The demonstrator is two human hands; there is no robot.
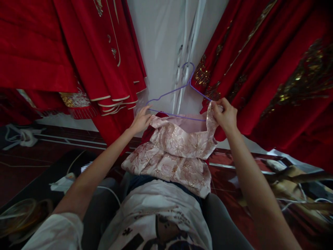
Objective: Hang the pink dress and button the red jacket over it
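A pale pink dress with a floral, gold-flecked pattern lies across my lap, its bodice raised toward a thin purple hanger. The hanger's hook points away from me. At its left end, my left hand is closed around the wire, with the thumb side close to the dress's left shoulder. My right hand pinches the dress's right shoulder strap, where the other end of the hanger goes in. The lower wire crosses above the neckline. My fingers partly hide both shoulder ends.
Red garments with gold decoration hang at the left, and more red embroidered cloth hangs at the right. Between them stands a white cabinet door. A clear round container is at lower left; cluttered items lie on the right.
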